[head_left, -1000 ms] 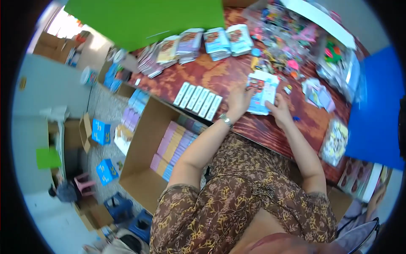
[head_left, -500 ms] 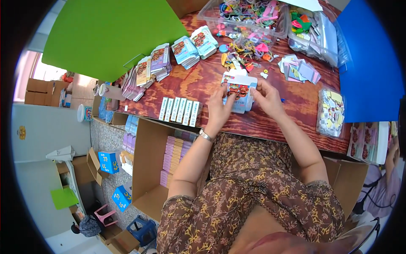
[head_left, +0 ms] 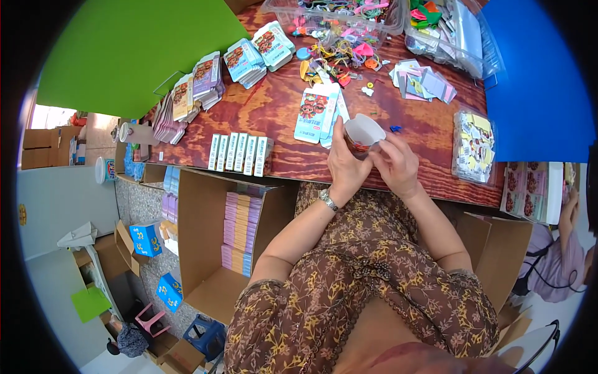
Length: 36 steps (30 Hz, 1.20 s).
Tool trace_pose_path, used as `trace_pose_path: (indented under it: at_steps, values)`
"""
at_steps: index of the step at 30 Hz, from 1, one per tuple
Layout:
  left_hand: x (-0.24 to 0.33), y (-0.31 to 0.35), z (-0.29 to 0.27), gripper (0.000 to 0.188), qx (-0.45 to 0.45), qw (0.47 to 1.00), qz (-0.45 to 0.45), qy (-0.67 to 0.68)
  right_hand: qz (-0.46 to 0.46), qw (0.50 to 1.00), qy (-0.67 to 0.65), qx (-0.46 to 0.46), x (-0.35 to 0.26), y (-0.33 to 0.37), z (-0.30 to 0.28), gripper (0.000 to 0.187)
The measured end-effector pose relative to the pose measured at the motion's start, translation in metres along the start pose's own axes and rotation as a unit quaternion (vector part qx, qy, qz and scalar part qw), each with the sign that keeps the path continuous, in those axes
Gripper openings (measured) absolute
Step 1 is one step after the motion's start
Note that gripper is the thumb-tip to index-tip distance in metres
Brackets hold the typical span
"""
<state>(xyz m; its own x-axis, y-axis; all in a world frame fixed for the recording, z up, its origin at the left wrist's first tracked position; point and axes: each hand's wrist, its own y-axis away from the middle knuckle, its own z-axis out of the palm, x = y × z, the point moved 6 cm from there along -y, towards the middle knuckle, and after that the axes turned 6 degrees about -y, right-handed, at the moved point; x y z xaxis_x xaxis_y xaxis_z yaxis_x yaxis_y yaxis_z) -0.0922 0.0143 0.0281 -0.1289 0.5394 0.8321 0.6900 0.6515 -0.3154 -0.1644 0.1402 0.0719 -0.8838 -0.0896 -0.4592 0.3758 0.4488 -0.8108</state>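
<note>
A small cardboard box (head_left: 365,132) is popped open above the table's near edge, its pale inside facing up. My left hand (head_left: 346,167) wraps round its left side, thumb along the wall. At the box's right edge, the bent fingers of my right hand (head_left: 397,165) pinch together against it. Just beyond my left hand lie a few flat blue-and-white cartons (head_left: 311,115) with a red printed picture. To the left, several finished-looking narrow boxes (head_left: 238,154) stand in a row.
Stacks of flat cartons (head_left: 246,62) line the far left beside a green board (head_left: 143,56). Colourful hair ties and trinkets (head_left: 342,62) spill before a clear bin (head_left: 398,25). Small cards (head_left: 423,84) and a plastic tray of pieces (head_left: 474,149) lie right. A cardboard box (head_left: 205,249) stands below.
The flat carton between my hands has been opened into a hollow box and brought nearer to me. The other flat cartons now lie on the table. The whole view has shifted slightly.
</note>
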Motion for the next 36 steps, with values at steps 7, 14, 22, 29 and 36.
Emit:
trace_pose_path:
  at_steps: [7,14,22,29,36]
  values:
    - [0.006,0.013,-0.004,0.077,0.044,0.989,0.131,-0.053,0.064,0.988,0.038,-0.134,-0.003,-0.002,0.003,0.042]
    - [0.011,0.012,-0.005,0.070,0.026,0.990,0.130,-0.053,0.125,0.981,-0.054,-0.141,-0.007,-0.017,-0.010,0.029]
    - [0.013,0.023,0.005,0.075,-0.004,0.988,0.141,-0.068,0.451,0.836,-0.282,-0.134,0.029,-0.003,-0.003,0.022]
    - [0.009,0.027,0.010,0.097,0.003,0.989,0.143,-0.048,0.414,0.881,-0.150,-0.173,0.014,-0.012,-0.002,0.023]
    - [0.010,0.029,0.013,0.102,-0.028,0.979,0.171,-0.111,0.270,0.945,-0.005,-0.184,0.002,-0.013,-0.004,0.023]
